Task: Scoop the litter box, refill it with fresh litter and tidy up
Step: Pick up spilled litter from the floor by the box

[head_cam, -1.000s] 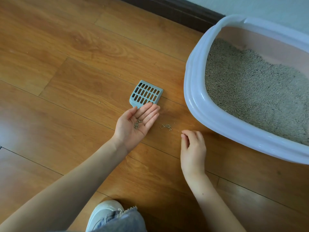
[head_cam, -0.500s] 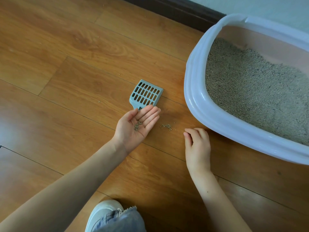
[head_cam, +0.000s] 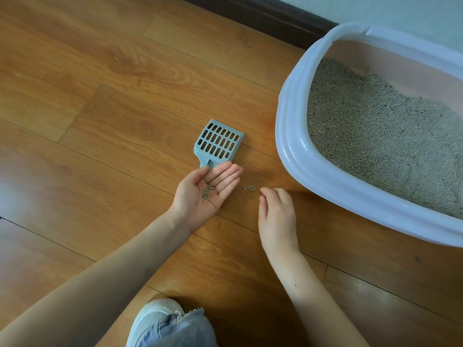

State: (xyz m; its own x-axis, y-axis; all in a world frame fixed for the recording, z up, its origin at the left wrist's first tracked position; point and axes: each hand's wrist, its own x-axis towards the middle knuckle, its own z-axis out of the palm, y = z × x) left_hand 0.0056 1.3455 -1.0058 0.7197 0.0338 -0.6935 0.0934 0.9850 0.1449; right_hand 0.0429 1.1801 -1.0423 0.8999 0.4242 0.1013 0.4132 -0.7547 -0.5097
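Observation:
A white-rimmed litter box (head_cam: 295,136) filled with grey litter (head_cam: 375,128) stands on the wooden floor at the right. A blue slotted scoop (head_cam: 218,142) lies flat on the floor left of it, its handle hidden under my left hand. My left hand (head_cam: 204,194) lies palm up with straight fingers and carries a small heap of litter grains (head_cam: 207,191). A little pile of spilled grains (head_cam: 249,189) sits on the floor between my hands. My right hand (head_cam: 276,216) hovers palm down just right of that pile, its fingers loosely curled, fingertips close to the grains.
A dark skirting board (head_cam: 263,13) runs along the wall at the back. Single stray grains (head_cam: 148,152) dot the floor at the left. My white shoe (head_cam: 152,319) and frayed jeans hem (head_cam: 180,329) are at the bottom edge.
My right hand has drifted slightly left, nearer the spilled pile. My left hand stays palm up with the grains in it.

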